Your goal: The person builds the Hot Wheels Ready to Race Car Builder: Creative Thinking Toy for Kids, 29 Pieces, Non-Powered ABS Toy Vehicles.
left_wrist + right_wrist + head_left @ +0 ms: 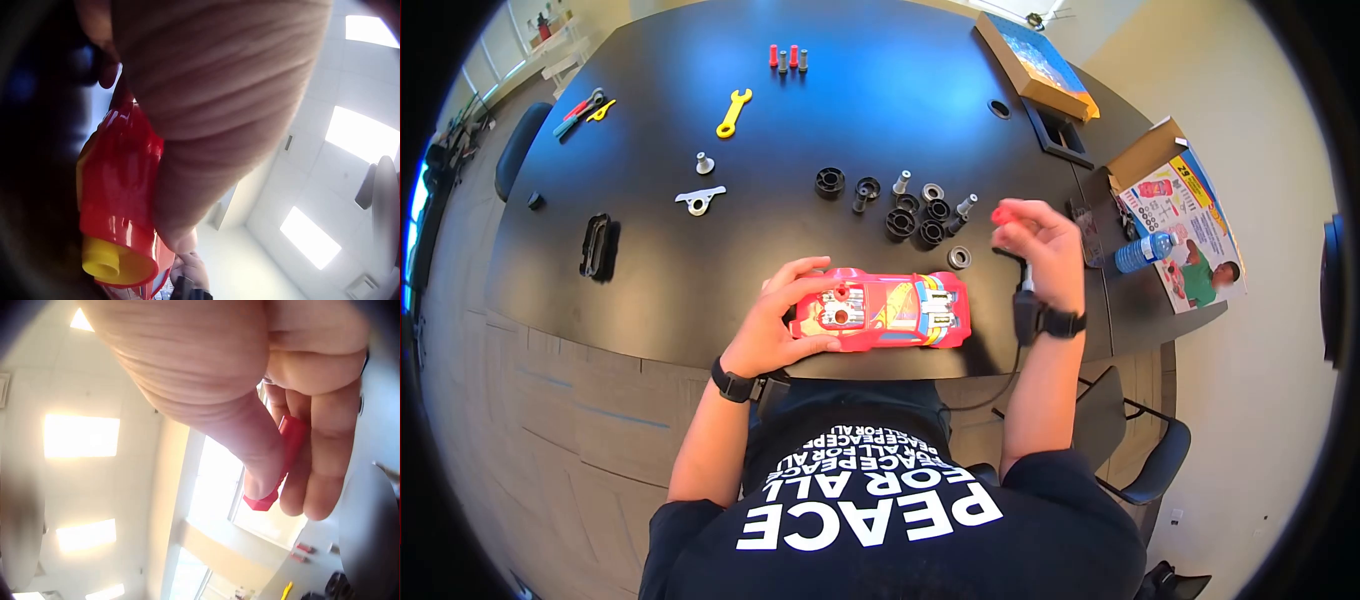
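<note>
A red toy car point(897, 318) with blue and yellow stripes lies on the table in front of the person. My left hand point(765, 325) grips its left end, thumb along the near side and fingers over the far side. In the left wrist view, the car's red body point(122, 181) shows a yellow inside at its open end. Raised to the right of the car, my right hand point(1048, 250) pinches a red plastic bolt point(291, 444) between thumb and fingers. Its hexagonal head pokes out past the thumb.
Several black wheels point(900, 224), grey rims point(960, 257) and bolts stand beyond the car. Farther off are a yellow wrench point(734, 113), red and grey bolts point(794, 56) and a grey-white part point(699, 200). A water bottle point(1145, 252) and an open box point(1180, 215) lie right.
</note>
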Demonstrator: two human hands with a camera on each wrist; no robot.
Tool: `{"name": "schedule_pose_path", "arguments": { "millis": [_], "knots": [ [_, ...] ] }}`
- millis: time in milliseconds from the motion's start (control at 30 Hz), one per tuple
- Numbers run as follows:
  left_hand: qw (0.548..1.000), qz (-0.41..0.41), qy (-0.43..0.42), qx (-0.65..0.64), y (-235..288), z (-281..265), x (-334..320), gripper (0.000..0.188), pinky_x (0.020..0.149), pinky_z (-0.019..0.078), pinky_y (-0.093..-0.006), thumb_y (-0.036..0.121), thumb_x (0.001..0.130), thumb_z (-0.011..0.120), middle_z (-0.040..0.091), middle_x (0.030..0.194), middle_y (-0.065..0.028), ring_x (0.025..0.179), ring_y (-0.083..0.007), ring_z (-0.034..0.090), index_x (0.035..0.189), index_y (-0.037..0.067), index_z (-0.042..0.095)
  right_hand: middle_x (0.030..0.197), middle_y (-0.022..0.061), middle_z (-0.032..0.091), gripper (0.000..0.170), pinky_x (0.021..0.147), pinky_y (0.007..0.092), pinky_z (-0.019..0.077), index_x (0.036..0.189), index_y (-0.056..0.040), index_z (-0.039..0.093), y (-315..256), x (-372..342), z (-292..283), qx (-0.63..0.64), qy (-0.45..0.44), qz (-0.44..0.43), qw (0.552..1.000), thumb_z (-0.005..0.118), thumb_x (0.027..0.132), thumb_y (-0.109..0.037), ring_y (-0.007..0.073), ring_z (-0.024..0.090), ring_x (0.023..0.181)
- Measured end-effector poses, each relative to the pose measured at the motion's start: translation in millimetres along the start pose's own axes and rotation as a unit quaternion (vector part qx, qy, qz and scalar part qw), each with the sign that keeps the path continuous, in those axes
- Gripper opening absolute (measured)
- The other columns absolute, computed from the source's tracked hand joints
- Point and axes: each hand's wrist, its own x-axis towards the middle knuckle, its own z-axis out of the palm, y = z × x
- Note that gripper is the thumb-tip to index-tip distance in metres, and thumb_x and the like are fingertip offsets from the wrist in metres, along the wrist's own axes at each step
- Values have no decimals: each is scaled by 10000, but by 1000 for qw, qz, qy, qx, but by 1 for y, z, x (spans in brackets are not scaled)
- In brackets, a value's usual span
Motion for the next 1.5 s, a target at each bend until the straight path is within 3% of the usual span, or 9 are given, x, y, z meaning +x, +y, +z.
{"name": "schedule_pose_path", "arguments": {
  "millis": [100,167,200,267,400,467,600,1000,1500],
  "knots": [
    [1000,0,-3,3,0,0,1,827,1228,483,-481,286,722,1059,585,1634,-192,1503,-370,586,1453,85,729,1150,112,714,366,879,332,622,1357,-12,774,-13,-33,54,-129,-137,-75,979,735,1004,77,213,752,1014],
    [1000,0,-4,1,-1,0,1,826,1227,485,-478,283,723,1058,585,1634,-191,1502,-366,587,1454,83,727,1118,133,675,391,952,393,568,1410,-47,767,-15,-46,81,-266,-205,-108,936,702,1032,28,270,691,1087],
    [1000,4,-2,0,-2,1,0,827,1227,486,-474,279,726,1056,585,1633,-189,1499,-363,589,1458,83,726,1118,133,675,391,952,393,568,1410,-47,767,-12,-52,91,-265,-203,-108,937,702,1032,28,270,691,1087],
    [1000,5,4,2,-2,1,0,827,1226,487,-470,275,728,1055,585,1632,-188,1497,-360,591,1461,82,724,1115,146,663,323,934,458,536,1323,-64,775,-6,-58,104,-338,-214,-123,908,735,1009,0,364,661,1055],
    [999,-11,18,-30,-3,3,-2,789,1237,424,-484,279,743,1044,593,1639,-126,1462,-350,582,1459,143,741,1133,132,697,251,961,452,527,1242,-69,761,-24,-47,116,-343,-244,-124,899,756,994,-29,358,664,1066],
    [999,-13,17,-30,-2,2,-2,789,1236,426,-484,279,746,1044,594,1639,-124,1458,-348,584,1461,143,740,1138,108,728,194,973,439,521,1166,-82,739,-28,-49,134,-159,-176,-162,958,771,980,-36,335,676,1085],
    [1000,4,8,-7,0,0,0,794,1224,484,-463,230,759,1041,585,1627,-183,1482,-345,600,1473,92,723,1120,58,739,213,963,455,512,1134,-107,736,-8,-52,157,-204,-147,-258,933,792,944,-28,314,677,1086],
    [1000,14,5,0,0,1,0,801,1220,485,-473,254,767,1040,585,1635,-178,1486,-346,594,1485,99,718,1105,7,747,250,915,416,504,1129,-154,794,-21,-57,153,-372,-196,-305,854,880,894,-151,268,660,1020],
    [1000,5,12,-9,-1,2,0,801,1230,451,-487,292,758,1042,597,1629,-155,1479,-350,594,1476,129,728,1051,8,740,274,867,418,476,1129,-154,794,-3,-55,158,-287,-133,-330,889,896,875,-163,247,666,975]
  ]
}}
